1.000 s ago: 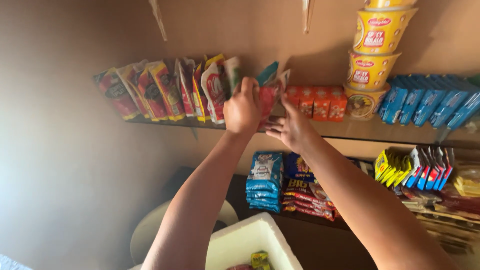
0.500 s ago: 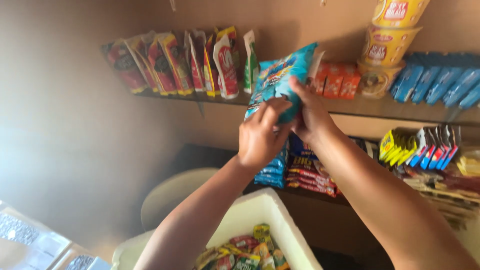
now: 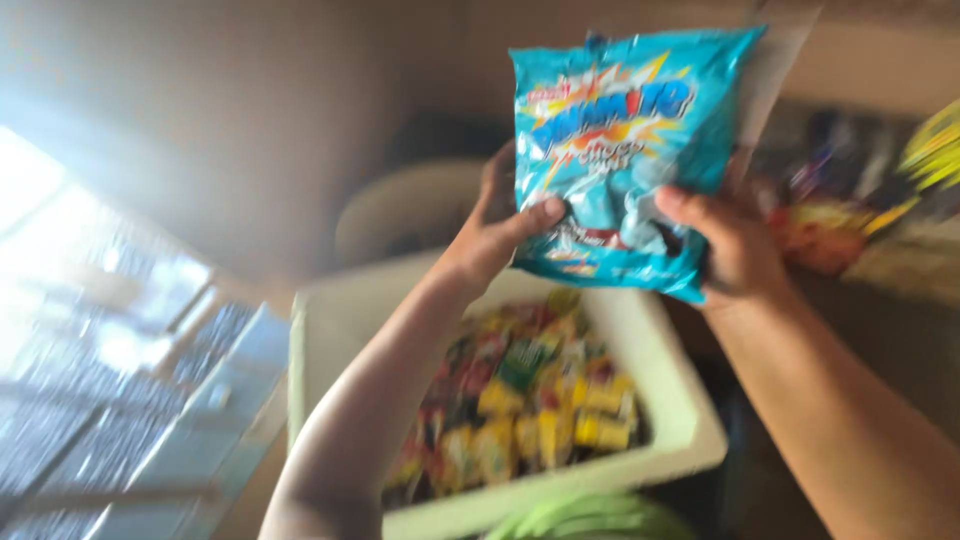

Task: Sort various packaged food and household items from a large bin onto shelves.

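Both my hands hold a light-blue snack bag point(image 3: 615, 150) up in front of me. My left hand point(image 3: 500, 232) grips its lower left edge, thumb across the front. My right hand point(image 3: 728, 240) grips its lower right corner. The bag hangs above a white foam box point(image 3: 680, 395) that holds several small yellow, red and green packets point(image 3: 520, 400). The frame is blurred by motion.
A rounded white object point(image 3: 405, 210) sits behind the box near the brown wall. Blurred coloured packages point(image 3: 850, 210) lie on a shelf at the right. Bright patterned flooring point(image 3: 90, 370) fills the lower left. Something green point(image 3: 590, 518) shows at the bottom edge.
My hands took the blue bag off the upper shelf and brought it down and toward me. The view dropped from the shelves to the open white box.
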